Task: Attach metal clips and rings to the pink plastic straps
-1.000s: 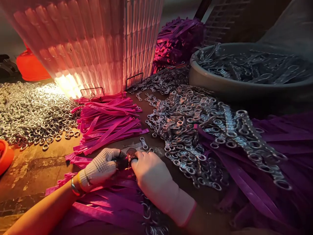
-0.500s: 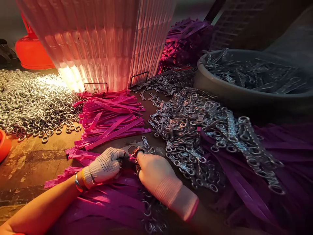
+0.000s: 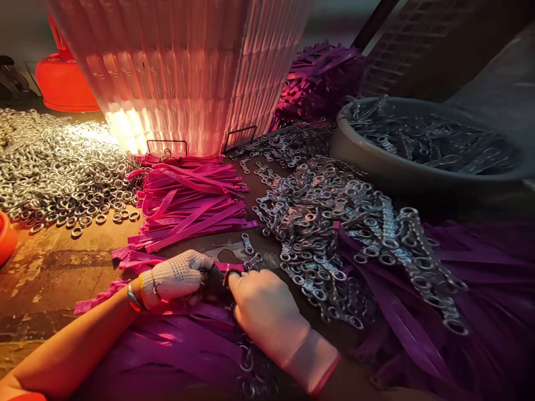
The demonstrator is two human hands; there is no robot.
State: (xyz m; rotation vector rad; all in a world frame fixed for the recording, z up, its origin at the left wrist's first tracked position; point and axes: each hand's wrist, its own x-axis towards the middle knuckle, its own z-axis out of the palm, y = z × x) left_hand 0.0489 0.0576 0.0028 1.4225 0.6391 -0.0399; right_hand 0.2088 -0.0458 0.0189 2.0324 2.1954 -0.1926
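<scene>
My left hand (image 3: 178, 279), in a white dotted glove with dark fingertips, is closed at the middle of the worktable. Closed beside it, almost touching, is my gloved right hand (image 3: 267, 309). A short stretch of pink strap (image 3: 229, 267) shows between the two hands; its ends are hidden by the fingers. Any small part at the fingertips is too dark to make out. Under my wrists lies a heap of purple straps (image 3: 179, 340). Just beyond my hands a neat pile of pink straps (image 3: 192, 206) is stacked. Loose metal swivel clasps (image 3: 247, 243) lie close to my right hand.
Metal rings (image 3: 62, 167) are heaped at the left under a bright lamp. A large pile of metal swivel clasps (image 3: 317, 223) spreads to the right, before a grey basin (image 3: 355, 139) of metal pieces. A ribbed translucent panel (image 3: 179, 83) and red container (image 3: 67, 83) stand behind.
My right hand has turned slightly, its fingers shifting over the strap. More of the pink strap now shows between the hands. The view has shifted a little.
</scene>
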